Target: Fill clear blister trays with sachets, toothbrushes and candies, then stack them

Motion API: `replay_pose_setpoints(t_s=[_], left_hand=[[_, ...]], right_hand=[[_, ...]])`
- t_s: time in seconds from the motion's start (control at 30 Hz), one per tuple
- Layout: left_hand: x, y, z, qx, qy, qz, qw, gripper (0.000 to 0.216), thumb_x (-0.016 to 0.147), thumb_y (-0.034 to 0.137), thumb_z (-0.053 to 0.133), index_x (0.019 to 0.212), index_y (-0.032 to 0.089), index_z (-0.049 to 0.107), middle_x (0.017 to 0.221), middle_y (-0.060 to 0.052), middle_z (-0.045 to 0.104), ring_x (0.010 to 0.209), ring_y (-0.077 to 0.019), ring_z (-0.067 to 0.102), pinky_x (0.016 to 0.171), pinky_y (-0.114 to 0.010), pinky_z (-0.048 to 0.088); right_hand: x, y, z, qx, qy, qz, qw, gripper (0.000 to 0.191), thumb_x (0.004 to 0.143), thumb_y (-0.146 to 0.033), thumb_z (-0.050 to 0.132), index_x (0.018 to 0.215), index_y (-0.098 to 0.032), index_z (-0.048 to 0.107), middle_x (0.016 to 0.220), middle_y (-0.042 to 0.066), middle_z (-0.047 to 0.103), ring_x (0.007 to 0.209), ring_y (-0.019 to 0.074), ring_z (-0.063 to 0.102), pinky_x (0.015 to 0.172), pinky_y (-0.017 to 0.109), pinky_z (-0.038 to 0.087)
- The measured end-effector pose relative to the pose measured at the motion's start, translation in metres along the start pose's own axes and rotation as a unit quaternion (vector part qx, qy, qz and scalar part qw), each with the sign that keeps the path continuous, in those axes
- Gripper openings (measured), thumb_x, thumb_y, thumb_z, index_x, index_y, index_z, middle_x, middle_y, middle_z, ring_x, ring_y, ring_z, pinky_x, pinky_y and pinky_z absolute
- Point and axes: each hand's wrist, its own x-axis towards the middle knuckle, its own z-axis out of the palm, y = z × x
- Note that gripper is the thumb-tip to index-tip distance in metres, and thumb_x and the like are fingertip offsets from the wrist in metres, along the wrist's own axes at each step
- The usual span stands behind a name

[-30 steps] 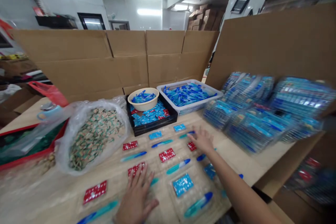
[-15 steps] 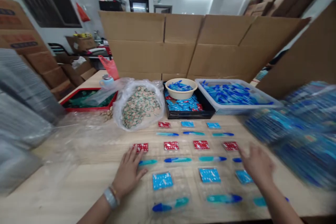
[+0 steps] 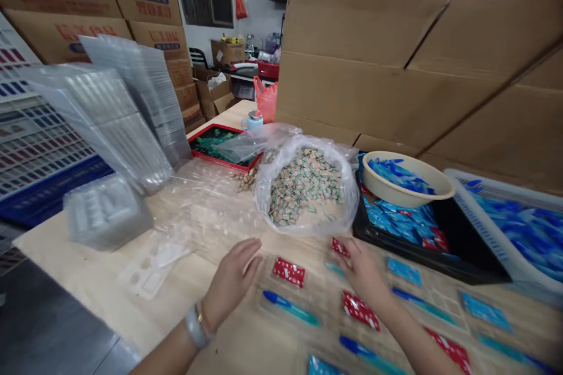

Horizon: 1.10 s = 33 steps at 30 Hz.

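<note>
While the right hand (image 3: 363, 272) curled its fingers at a red packet (image 3: 340, 247) just in front of the bag (image 3: 264, 202), blur hid whether they gripped it. Also in front of the bag, the left hand (image 3: 231, 284) held its fingers together, thumb apart, grasping nothing visible, beside a second packet (image 3: 289, 272) and a pen (image 3: 291, 308). A light fingertip touch seemed best, to keep packets flat. Right of the bag, the black box (image 3: 466, 259) and bowl (image 3: 407, 196) likely limited reach; film (image 3: 200, 199) lay left.
</note>
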Motion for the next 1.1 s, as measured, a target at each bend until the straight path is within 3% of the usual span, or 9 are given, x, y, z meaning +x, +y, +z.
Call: replay_pose_setpoints(t_s=[0.07, 0.13, 0.2, 0.27, 0.37, 0.53, 0.73, 0.9, 1.1], left_hand=[[0.053, 0.003, 0.005, -0.016, -0.008, 0.013, 1.000, 0.026, 0.084, 0.025, 0.039, 0.102, 0.018, 0.056, 0.103, -0.006, 0.059, 0.097, -0.0135, 0.052, 0.089, -0.027, 0.041], [0.107, 0.006, 0.018, 0.020, -0.047, 0.000, 0.999, 0.024, 0.082, 0.021, 0.040, 0.096, 0.016, 0.059, 0.097, -0.007, 0.060, 0.091, -0.0142, 0.055, 0.084, -0.026, 0.043], [0.148, 0.006, 0.033, 0.100, -0.100, -0.068, 0.988, 0.022, 0.081, 0.019, 0.041, 0.087, 0.013, 0.061, 0.091, -0.011, 0.059, 0.083, -0.0172, 0.057, 0.075, -0.028, 0.045], [0.168, 0.001, 0.046, 0.157, -0.131, -0.128, 0.970, 0.022, 0.080, 0.019, 0.041, 0.082, 0.010, 0.062, 0.090, -0.014, 0.058, 0.078, -0.0194, 0.059, 0.068, -0.029, 0.046], [0.168, -0.011, 0.056, 0.169, -0.128, -0.131, 0.968, 0.021, 0.078, 0.017, 0.042, 0.086, 0.010, 0.060, 0.094, -0.013, 0.056, 0.079, -0.0184, 0.058, 0.068, -0.027, 0.045], [0.153, -0.019, 0.058, 0.118, -0.107, -0.099, 0.982, 0.021, 0.075, 0.015, 0.047, 0.093, 0.018, 0.057, 0.095, -0.006, 0.056, 0.087, -0.0158, 0.055, 0.077, -0.025, 0.042], [0.162, -0.016, 0.061, 0.149, -0.128, -0.135, 0.971, 0.018, 0.076, 0.025, 0.048, 0.088, 0.017, 0.058, 0.089, -0.007, 0.057, 0.081, -0.0175, 0.056, 0.068, -0.026, 0.042], [0.160, -0.020, 0.065, 0.147, -0.115, -0.111, 0.976, 0.019, 0.077, 0.024, 0.046, 0.091, 0.019, 0.057, 0.091, -0.007, 0.056, 0.081, -0.0176, 0.056, 0.066, -0.026, 0.042], [0.153, -0.024, 0.067, 0.094, -0.093, -0.057, 0.990, 0.021, 0.077, 0.016, 0.045, 0.093, 0.019, 0.058, 0.098, -0.006, 0.054, 0.088, -0.0162, 0.052, 0.077, -0.025, 0.041]], right_hand=[[0.033, -0.015, -0.002, 0.027, 0.007, 0.028, 0.999, 0.032, 0.083, -0.034, 0.033, 0.078, -0.015, 0.059, 0.073, 0.008, 0.061, 0.070, 0.0173, 0.055, 0.064, 0.027, 0.040], [0.066, -0.027, 0.002, 0.031, 0.000, 0.052, 0.998, 0.036, 0.084, -0.033, 0.031, 0.069, -0.016, 0.058, 0.061, 0.005, 0.058, 0.059, 0.0160, 0.054, 0.057, 0.025, 0.038], [0.092, -0.030, 0.010, 0.040, -0.010, 0.066, 0.997, 0.032, 0.084, -0.029, 0.031, 0.080, -0.017, 0.060, 0.060, 0.004, 0.059, 0.058, 0.0157, 0.054, 0.056, 0.024, 0.037], [0.110, -0.026, 0.019, 0.067, -0.019, 0.056, 0.996, 0.027, 0.081, -0.022, 0.035, 0.096, -0.017, 0.058, 0.068, 0.004, 0.061, 0.064, 0.0151, 0.056, 0.060, 0.023, 0.038], [0.126, -0.019, 0.035, 0.112, -0.048, 0.001, 0.992, 0.026, 0.077, -0.017, 0.042, 0.096, -0.018, 0.060, 0.084, 0.005, 0.062, 0.076, 0.0146, 0.055, 0.068, 0.023, 0.040], [0.146, -0.027, 0.055, 0.138, -0.070, -0.058, 0.986, 0.030, 0.076, -0.015, 0.045, 0.101, -0.021, 0.059, 0.089, 0.005, 0.059, 0.081, 0.0141, 0.052, 0.075, 0.025, 0.039], [0.163, -0.050, 0.066, 0.093, -0.076, -0.075, 0.990, 0.031, 0.074, -0.014, 0.046, 0.100, -0.021, 0.059, 0.094, 0.006, 0.057, 0.088, 0.0162, 0.050, 0.077, 0.027, 0.037], [0.164, -0.052, 0.070, 0.086, -0.072, -0.069, 0.991, 0.020, 0.073, -0.016, 0.049, 0.086, -0.020, 0.063, 0.083, 0.004, 0.058, 0.079, 0.0153, 0.050, 0.071, 0.025, 0.037], [0.159, -0.038, 0.075, 0.128, -0.068, -0.053, 0.988, 0.021, 0.071, -0.014, 0.051, 0.089, -0.019, 0.062, 0.079, 0.003, 0.057, 0.075, 0.0137, 0.049, 0.069, 0.024, 0.037]])
